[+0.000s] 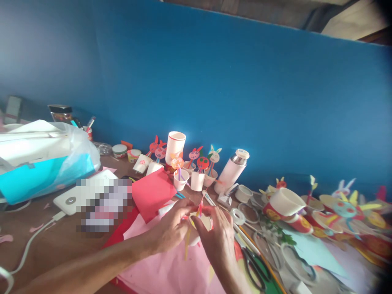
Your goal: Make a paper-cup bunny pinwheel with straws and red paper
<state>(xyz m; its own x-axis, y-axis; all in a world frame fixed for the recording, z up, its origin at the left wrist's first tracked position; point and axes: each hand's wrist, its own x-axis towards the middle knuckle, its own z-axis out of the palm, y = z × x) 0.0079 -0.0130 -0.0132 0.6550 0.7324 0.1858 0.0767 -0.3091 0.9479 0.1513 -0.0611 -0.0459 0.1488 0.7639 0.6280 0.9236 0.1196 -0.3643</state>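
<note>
Left hand [170, 229] and right hand [217, 241] angled inward, fingers pinching a red paper strip [199, 209] at a white paper cup [201, 222]

Bright, even light; blurred, warped right edge.

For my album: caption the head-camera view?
Left hand and right hand pinch a red paper strip at a white paper cup.

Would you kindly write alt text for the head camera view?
The left hand and right hand meet at a red paper strip atop a white paper cup, above pink paper. Paper animal faces on sticks stand in cups behind.
</note>
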